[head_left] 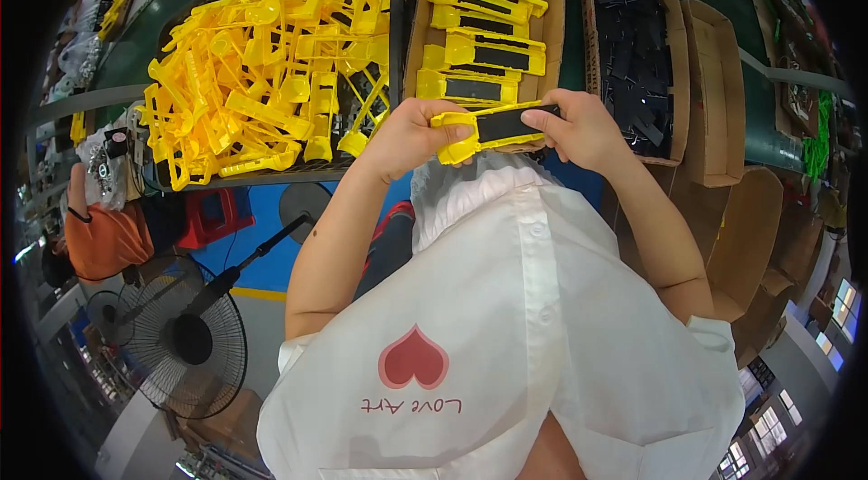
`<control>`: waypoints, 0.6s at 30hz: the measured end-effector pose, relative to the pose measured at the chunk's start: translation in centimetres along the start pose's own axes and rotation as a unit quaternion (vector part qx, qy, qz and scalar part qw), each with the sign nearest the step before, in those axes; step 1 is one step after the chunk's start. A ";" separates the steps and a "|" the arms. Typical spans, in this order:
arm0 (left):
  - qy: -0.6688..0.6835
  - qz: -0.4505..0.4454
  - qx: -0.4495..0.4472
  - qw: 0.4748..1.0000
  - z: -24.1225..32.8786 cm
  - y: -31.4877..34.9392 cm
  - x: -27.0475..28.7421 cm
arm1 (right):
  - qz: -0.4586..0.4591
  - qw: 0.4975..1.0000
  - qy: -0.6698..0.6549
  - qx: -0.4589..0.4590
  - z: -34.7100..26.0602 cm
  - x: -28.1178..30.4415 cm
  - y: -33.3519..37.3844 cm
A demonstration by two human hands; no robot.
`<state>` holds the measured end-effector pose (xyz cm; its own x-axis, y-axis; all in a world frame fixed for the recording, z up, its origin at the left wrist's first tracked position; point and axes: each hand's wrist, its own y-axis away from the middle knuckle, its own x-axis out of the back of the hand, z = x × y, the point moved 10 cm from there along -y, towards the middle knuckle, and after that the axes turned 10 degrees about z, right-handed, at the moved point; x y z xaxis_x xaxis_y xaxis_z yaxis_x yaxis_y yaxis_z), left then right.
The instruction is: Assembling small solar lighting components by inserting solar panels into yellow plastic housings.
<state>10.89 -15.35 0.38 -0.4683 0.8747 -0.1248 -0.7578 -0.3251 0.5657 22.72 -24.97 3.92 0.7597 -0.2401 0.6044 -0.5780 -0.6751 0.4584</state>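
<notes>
nearest: a white buttoned shirt (479,299) on the wearer, a red heart (413,358) printed on the chest. bare forearms reach up and away from it.

both hands are occupied with one piece, held between them: a long yellow plastic part (459,147) with a rounded end, a flat black strip (502,126) lying along its middle. left hand (407,138) grips the rounded end, thumb on top. right hand (586,129) pinches the other end, thumb on the black strip, fingers curled at the far edge. the part sits crosswise, over the near end of a brown cardboard tray (552,28).

in that tray: similar yellow parts with black strips (484,14), laid crosswise in a column. right of it, a brown cardboard box (680,55) of flat black pieces (628,42), loosely piled; beside that, a narrow shallow cardboard box (714,91). left, a dark plastic crate (396,46) heaped with tangled yellow plastic parts (262,73). all stand along a green bench (764,123).

farther off, left: a black round-caged fan (190,338), a red plastic stool (212,216), another person in an orange top (108,240).
</notes>
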 end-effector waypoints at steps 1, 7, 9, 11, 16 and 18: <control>0.013 0.000 0.002 1.000 -0.1 -0.3 -0.1 | -0.008 1.000 0.003 -0.011 0.3 -0.4 -0.4; -0.088 0.054 -0.027 0.994 -1.2 -1.1 1.0 | 0.097 0.946 0.309 0.025 -0.6 1.5 -1.2; -0.094 0.056 -0.038 0.993 -1.1 -1.2 1.4 | 0.114 0.946 0.302 0.028 0.8 2.3 -1.9; -0.096 0.038 -0.069 0.992 -0.3 -1.1 1.0 | -0.043 0.997 -0.050 -0.047 3.9 -1.0 -2.0; -0.609 0.083 -0.230 0.754 2.1 -1.4 -3.9 | 0.058 0.996 0.061 -0.004 4.8 -0.9 -2.4; -0.642 0.110 -0.200 0.732 1.7 -2.7 -4.9 | 0.086 0.992 0.087 0.026 4.6 -0.5 -2.5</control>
<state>16.02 -18.14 0.90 0.0188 0.3191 0.9476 -0.9212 -0.3629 0.1405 25.17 -26.33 -0.56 0.5861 -0.2340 0.7757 -0.6748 -0.6710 0.3074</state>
